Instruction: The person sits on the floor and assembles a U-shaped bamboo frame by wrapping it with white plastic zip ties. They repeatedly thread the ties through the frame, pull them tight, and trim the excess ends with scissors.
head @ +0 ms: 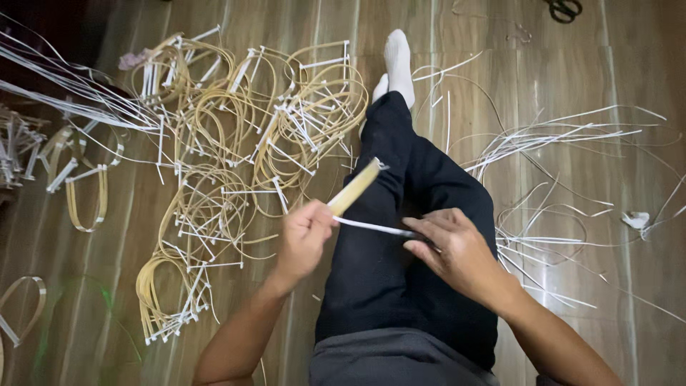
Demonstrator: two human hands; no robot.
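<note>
Nearest the camera is a grey hem [396, 357], with the forearms coming in on either side of it above black trousers [400, 236]. No packages, labels or signs show anywhere in view.

The left hand [304, 239] is closed in a fist round the lower end of a bundle [354, 187] of tan strips, which rises up and to the right over the thigh. The right hand [457, 246] is curled, its fingers pinched on a white strip [368, 226]. That strip runs taut from the base of the bundle across the lap to the right fingers. The bundle looks flat-sided, pale yellow, and cut square at its upper end.

Left of the leg, on the wooden floor [586, 64], lies a wide heap of tan hoops [236, 143] with short white ties. To the right, loose white strips [550, 136] spread in long curves. A crumpled white scrap [636, 219] lies near the right edge. Further off, a foot in a white sock [398, 61] points away, and scissors [564, 8] rest at the top edge.
</note>
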